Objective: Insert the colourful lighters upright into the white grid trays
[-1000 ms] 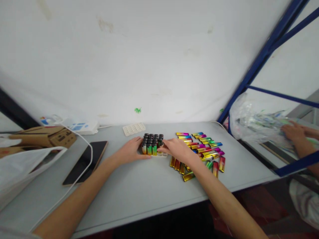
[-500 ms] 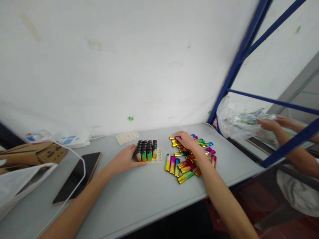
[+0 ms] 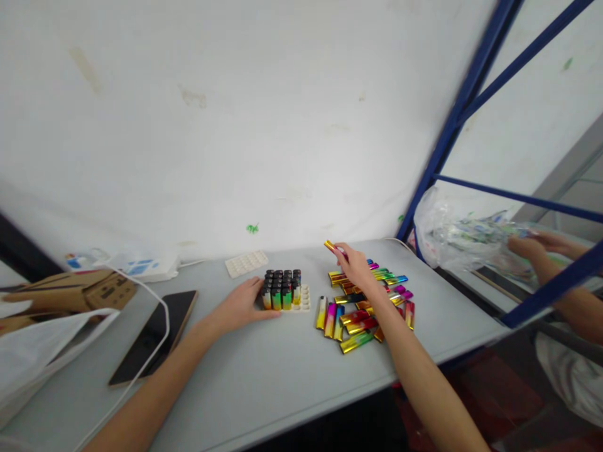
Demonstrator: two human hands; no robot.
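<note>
My left hand [image 3: 242,306] curves round the left end of a white tray [image 3: 305,301], its fingers behind and its thumb along the front. Upright lighters [image 3: 281,290] with black tops and green-yellow bodies fill rows on the tray's left part; pockets at its right end show bare. My right hand [image 3: 351,263] is raised over the table, pinching a shiny gold and reddish lighter [image 3: 328,244] whose gold end points up and left. Below that hand lies a loose pile of metallic lighters [image 3: 357,341] in gold, red, green, blue and purple, partly hidden by my forearm.
A second white pocketed tray [image 3: 246,263] lies by the wall. To the left are a dark tablet-like device [image 3: 155,336], a white cable [image 3: 166,320] and a cardboard box [image 3: 94,289]. A blue metal frame [image 3: 433,157] stands right; beyond it another person's hands handle a clear plastic bag [image 3: 443,232].
My right hand has lifted off the pile with a gold and reddish lighter. My left hand stays at the tray. The whole view has shifted slightly.
</note>
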